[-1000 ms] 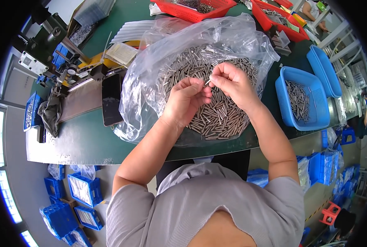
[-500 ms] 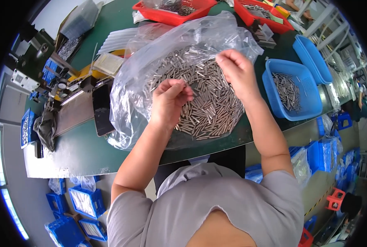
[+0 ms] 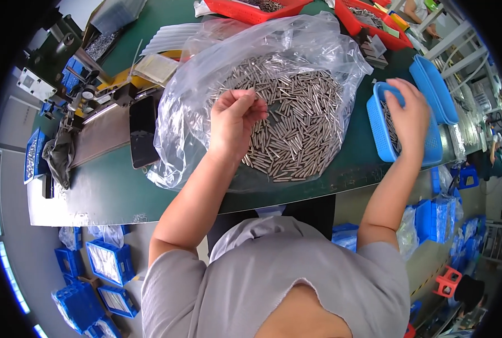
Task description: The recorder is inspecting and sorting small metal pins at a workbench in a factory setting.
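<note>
A heap of small metal pins (image 3: 301,129) lies on a clear plastic bag (image 3: 177,129) spread over the green table. My left hand (image 3: 234,121) is above the left side of this heap, its fingers curled and thumb pressed in. Whatever it grips is too small or hidden to make out. Over the blue basket (image 3: 383,138) at the right hangs my right hand (image 3: 411,115). Thumb and fingers there are apart, and nothing shows between them. More metal pins (image 3: 392,121) lie in that basket, partly covered by the hand.
A second blue basket (image 3: 434,93) stands behind the first. Red baskets (image 3: 251,12) holding metal parts line the far side. Left of the bag lie a dark phone (image 3: 142,132) and a metal fixture (image 3: 87,104). Blue crates (image 3: 110,262) stand on the floor.
My right hand has swung from above the heap rightward to the blue basket, and its fingers have parted. My left hand stays over the heap, still curled. The whole view has shifted slightly.
</note>
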`<act>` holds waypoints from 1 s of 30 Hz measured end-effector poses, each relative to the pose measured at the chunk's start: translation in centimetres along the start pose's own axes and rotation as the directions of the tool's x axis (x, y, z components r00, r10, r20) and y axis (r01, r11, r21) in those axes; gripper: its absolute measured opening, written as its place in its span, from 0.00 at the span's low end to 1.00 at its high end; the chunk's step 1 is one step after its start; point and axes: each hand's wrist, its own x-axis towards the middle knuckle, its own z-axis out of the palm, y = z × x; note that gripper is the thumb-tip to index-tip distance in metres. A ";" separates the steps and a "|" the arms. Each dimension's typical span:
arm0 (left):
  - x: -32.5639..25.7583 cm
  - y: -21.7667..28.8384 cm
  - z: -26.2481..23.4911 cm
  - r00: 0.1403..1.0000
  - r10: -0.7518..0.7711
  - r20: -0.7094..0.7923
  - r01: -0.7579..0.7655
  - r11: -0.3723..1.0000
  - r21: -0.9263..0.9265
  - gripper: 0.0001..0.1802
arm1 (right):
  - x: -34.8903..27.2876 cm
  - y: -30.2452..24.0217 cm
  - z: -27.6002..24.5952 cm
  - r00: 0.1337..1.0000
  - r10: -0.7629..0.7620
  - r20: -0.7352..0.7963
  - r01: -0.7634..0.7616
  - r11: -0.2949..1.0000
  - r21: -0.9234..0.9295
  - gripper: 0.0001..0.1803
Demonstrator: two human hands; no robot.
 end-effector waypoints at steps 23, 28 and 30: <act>-0.4 0.3 -0.4 0.998 -0.057 -0.029 0.057 0.998 0.009 0.04 | -0.3 -12.3 9.3 0.805 -0.390 0.446 -0.041 0.714 0.699 0.07; -0.5 0.1 -0.5 0.983 -0.172 0.058 0.172 0.985 0.004 0.04 | 0.3 -12.1 8.2 0.812 -0.292 0.506 -0.372 0.408 0.833 0.04; -0.6 -0.1 -0.5 0.981 -0.176 0.084 0.175 0.984 0.019 0.04 | 0.2 -12.3 7.8 0.780 -0.285 0.557 -0.473 0.313 0.824 0.04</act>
